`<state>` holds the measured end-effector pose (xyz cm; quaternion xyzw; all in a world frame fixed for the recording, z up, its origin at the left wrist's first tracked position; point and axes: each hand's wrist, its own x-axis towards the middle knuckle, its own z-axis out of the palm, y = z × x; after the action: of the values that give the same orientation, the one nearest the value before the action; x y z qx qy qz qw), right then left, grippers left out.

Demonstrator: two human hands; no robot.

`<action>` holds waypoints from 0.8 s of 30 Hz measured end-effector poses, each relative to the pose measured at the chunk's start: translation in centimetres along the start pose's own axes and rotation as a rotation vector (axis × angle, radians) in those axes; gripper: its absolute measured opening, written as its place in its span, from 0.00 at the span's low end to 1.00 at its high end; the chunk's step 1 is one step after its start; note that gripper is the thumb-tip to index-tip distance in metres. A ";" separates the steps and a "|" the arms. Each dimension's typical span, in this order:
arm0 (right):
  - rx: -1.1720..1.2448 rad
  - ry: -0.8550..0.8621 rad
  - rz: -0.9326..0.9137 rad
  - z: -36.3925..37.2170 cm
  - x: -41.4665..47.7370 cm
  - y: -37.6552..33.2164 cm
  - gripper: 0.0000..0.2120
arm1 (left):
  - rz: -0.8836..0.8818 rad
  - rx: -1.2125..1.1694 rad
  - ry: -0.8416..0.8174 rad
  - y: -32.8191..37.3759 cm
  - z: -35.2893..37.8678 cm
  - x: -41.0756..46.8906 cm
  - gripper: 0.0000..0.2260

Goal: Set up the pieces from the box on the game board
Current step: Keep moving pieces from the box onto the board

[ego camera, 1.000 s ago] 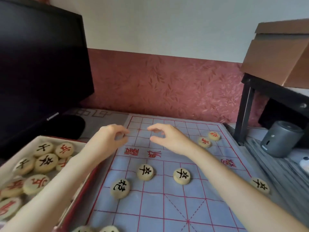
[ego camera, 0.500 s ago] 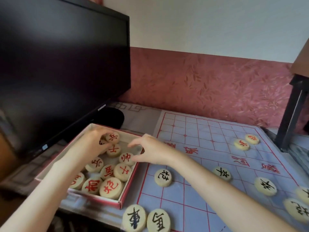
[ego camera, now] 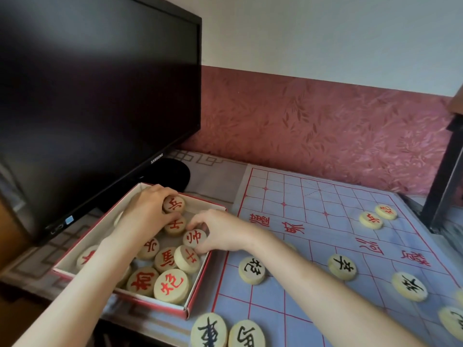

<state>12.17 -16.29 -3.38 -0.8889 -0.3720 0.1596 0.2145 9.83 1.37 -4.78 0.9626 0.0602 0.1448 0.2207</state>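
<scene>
A red-edged box (ego camera: pixel 198 288) at the left holds several cream round pieces with red characters. My left hand (ego camera: pixel 147 211) is inside the box at its far end, fingers curled round a red-marked piece (ego camera: pixel 174 203). My right hand (ego camera: pixel 220 231) reaches over the box's right wall and pinches another red-marked piece (ego camera: pixel 194 238). The pale blue game board (ego camera: pixel 313 246) with red lines lies to the right. It carries several black-marked pieces, such as one (ego camera: pixel 251 269) near the box, and two red-marked pieces (ego camera: pixel 370 220) at the far right.
A black monitor (ego camera: pixel 95 96) stands close behind the box, its round foot (ego camera: pixel 170 174) just beyond it. A dark frame leg (ego camera: pixel 446 176) rises at the right edge of the board. A red patterned wall runs behind the table.
Both hands went from above the board's middle leftward into the box. The left hand now grips a piece, and the right hand has closed onto another.
</scene>
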 end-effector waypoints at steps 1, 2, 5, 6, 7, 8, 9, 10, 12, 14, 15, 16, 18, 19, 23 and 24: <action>0.007 0.020 -0.004 0.2 0.1 0.1 0.25 | -0.004 -0.008 0.007 0.0 0.1 0.0 0.22; 0.020 0.045 -0.010 0.3 0.1 0.2 0.24 | -0.011 -0.024 0.013 0.0 0.1 -0.1 0.22; 0.069 0.150 -0.028 0.0 -0.1 0.7 0.22 | -0.014 -0.057 0.043 0.3 0.0 -0.2 0.23; 0.085 0.191 -0.034 -0.3 -0.2 0.9 0.22 | -0.006 -0.063 0.054 0.5 -0.1 -0.1 0.23; 0.112 0.231 -0.038 -0.7 -0.3 1.1 0.22 | 0.004 -0.075 0.065 0.8 -0.2 0.0 0.23; 0.144 0.268 -0.042 -1.2 -0.4 1.3 0.22 | 0.017 -0.093 0.073 1.1 -0.3 0.1 0.23; 0.175 0.300 -0.039 -1.6 -0.6 1.6 0.22 | 0.032 -0.117 0.078 1.4 -0.4 0.3 0.22; 0.199 0.333 -0.034 -2.2 -0.9 2.0 0.22 | 0.051 -0.143 0.081 1.9 -0.4 0.4 0.22; 0.220 0.388 -0.003 -3.2 -1.4 3.2 0.22 | 0.099 -0.187 0.080 3.1 -0.3 0.9 0.21; 0.231 0.428 0.044 -4.2 -2.2 4.7 0.23 | 0.131 -0.216 0.060 4.6 0.1 1.4 0.21; 0.241 0.444 0.071 -4.8 -2.6 5.6 0.23 | 0.141 -0.224 0.042 5.5 0.4 1.8 0.21; 0.250 0.456 0.100 -5.4 -3.0 6.6 0.23 | 0.152 -0.231 0.024 6.4 0.8 2.1 0.21; 0.256 0.470 0.155 -6.7 -4.0 8.7 0.23 | 0.176 -0.263 -0.012 8.5 1.9 2.8 0.21; 0.247 0.474 0.183 -7.3 -4.4 9.9 0.22 | 0.185 -0.293 -0.035 9.7 2.5 3.1 0.20; 0.158 0.494 0.322 -10.4 -6.2 15.6 0.20 | 0.234 -0.393 -0.182 15.4 5.9 4.2 0.18; 0.143 0.510 0.357 -11.3 -6.6 17.2 0.20 | 0.253 -0.409 -0.204 16.9 6.8 4.4 0.17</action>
<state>22.89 -34.92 -1.45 -0.9341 -0.1322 -0.0077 0.3317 17.01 -15.70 -2.03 0.9076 -0.1139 0.0827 0.3956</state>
